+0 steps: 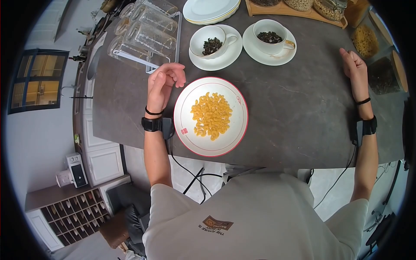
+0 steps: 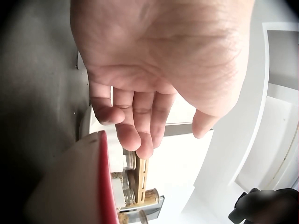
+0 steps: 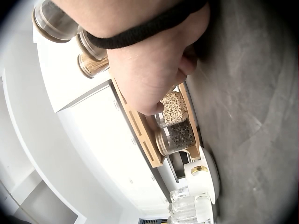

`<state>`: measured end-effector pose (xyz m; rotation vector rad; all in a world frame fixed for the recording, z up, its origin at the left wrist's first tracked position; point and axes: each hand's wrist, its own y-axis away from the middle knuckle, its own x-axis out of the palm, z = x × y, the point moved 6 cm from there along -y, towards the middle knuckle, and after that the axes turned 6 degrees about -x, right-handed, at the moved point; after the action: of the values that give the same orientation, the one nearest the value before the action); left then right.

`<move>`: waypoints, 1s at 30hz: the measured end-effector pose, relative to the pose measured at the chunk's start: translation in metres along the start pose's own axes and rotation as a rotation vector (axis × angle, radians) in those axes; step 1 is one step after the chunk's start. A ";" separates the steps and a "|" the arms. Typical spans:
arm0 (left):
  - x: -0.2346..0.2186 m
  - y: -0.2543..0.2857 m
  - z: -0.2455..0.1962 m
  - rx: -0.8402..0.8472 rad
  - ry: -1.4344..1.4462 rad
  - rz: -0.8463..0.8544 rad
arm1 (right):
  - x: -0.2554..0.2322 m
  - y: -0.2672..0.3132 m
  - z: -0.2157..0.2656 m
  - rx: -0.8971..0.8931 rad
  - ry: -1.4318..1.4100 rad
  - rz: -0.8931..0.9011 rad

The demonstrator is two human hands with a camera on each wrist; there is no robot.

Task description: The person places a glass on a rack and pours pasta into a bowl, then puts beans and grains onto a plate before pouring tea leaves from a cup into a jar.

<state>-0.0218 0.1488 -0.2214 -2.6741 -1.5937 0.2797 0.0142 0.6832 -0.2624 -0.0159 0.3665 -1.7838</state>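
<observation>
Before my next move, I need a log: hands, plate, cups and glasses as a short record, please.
left hand: empty, just left of the plate
right hand: curled near the dark-filled jar, nothing visible inside
plate: red-rimmed, with yellow macaroni
left cup: on a saucer, dark bits inside
right cup: on a saucer, similar bits inside
glasses: clear, in a rack beyond the left hand

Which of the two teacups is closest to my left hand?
The left teacup, nearer the glasses; the right teacup sits beyond it, farther from your left hand.
</observation>
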 end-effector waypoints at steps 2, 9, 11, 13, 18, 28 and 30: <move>0.002 0.000 -0.001 0.022 0.046 0.013 | 0.001 0.001 0.002 0.003 0.013 0.000; -0.001 0.000 0.003 -0.007 -0.007 0.003 | 0.001 0.001 0.002 0.003 0.014 0.001; 0.000 0.000 0.002 -0.006 -0.010 0.003 | 0.001 0.000 0.001 0.004 0.011 0.003; 0.000 0.000 0.002 -0.009 -0.011 0.003 | 0.001 0.000 0.001 0.004 0.008 0.005; 0.000 0.000 0.002 -0.013 -0.013 0.006 | 0.001 0.001 0.002 0.008 0.003 0.001; -0.001 0.000 0.003 -0.008 -0.005 0.008 | 0.001 0.001 0.003 0.011 0.033 -0.004; -0.001 0.000 0.003 -0.007 -0.006 0.010 | 0.002 0.001 0.003 0.011 0.035 -0.007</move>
<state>-0.0226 0.1481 -0.2243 -2.6896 -1.5863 0.2836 0.0152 0.6806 -0.2598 0.0221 0.3825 -1.7944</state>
